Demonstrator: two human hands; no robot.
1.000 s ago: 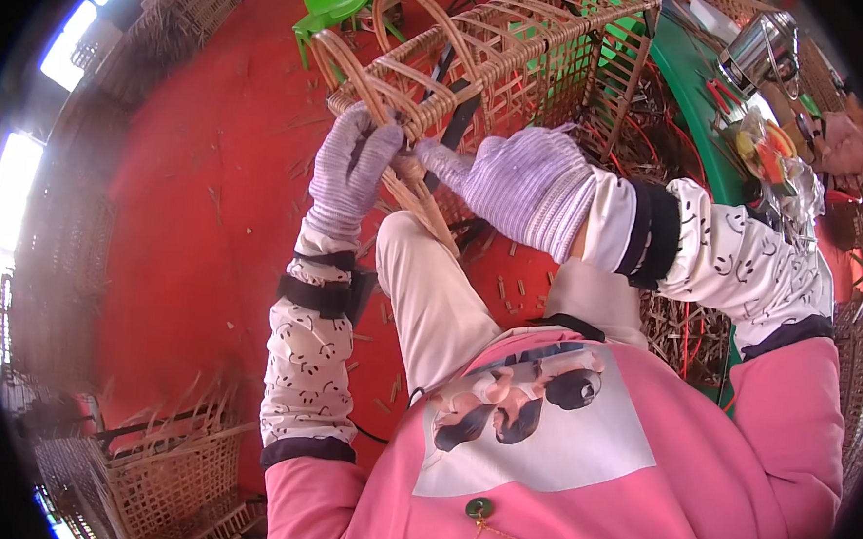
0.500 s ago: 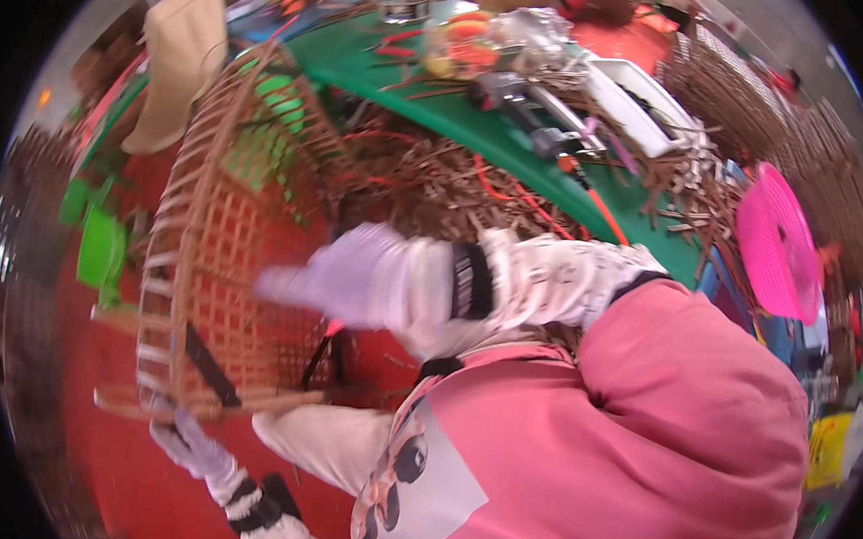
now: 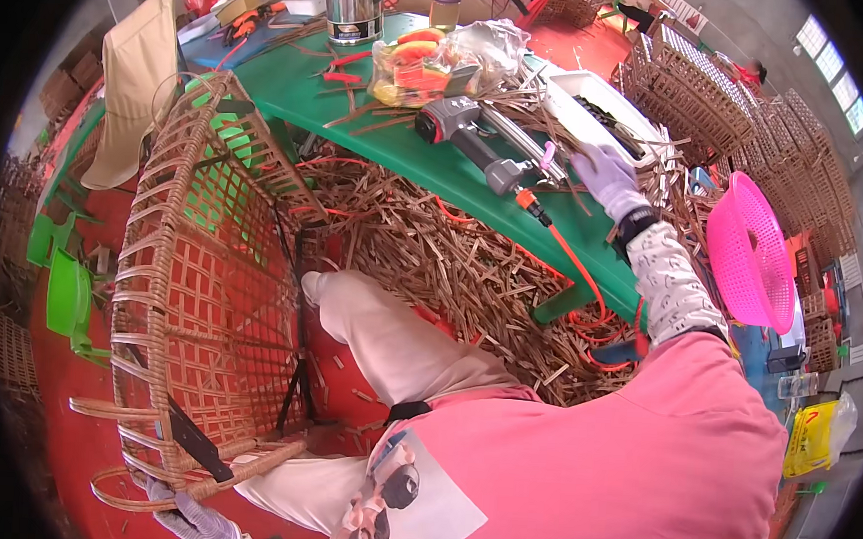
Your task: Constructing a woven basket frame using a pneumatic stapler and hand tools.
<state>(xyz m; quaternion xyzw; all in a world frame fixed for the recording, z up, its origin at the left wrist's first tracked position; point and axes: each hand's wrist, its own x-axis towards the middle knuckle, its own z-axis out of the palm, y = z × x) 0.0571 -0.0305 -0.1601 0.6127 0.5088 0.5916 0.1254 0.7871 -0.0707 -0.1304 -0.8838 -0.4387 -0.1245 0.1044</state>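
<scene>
A large woven wicker basket (image 3: pixel 162 294) stands on its side at my left, its lattice inside facing me and dark straps at its rim. My gloved left hand (image 3: pixel 199 523) is closed on the basket's lower edge, beside a looped handle (image 3: pixel 118 487). On the green table (image 3: pixel 315 78), my gloved right hand (image 3: pixel 612 181) reaches with fingers stretched out among thin brown strips (image 3: pixel 669 175), next to a long white tray (image 3: pixel 596 112). Close to its left lies a grey-and-black power tool (image 3: pixel 472 145) with an orange hose (image 3: pixel 573 262).
Cut strips heap on the red floor (image 3: pixel 432 260) under the table. A bag of fruit (image 3: pixel 427 69), red-handled pliers (image 3: pixel 344 70) and a metal canister (image 3: pixel 354 12) stand farther back. A pink plastic basket (image 3: pixel 752 252) is at right; wicker baskets (image 3: pixel 690 93) are stacked behind.
My right hand has swung from in front of the basket to the strips on the table at right. The basket has shifted slightly left and down, with my left hand still on it.
</scene>
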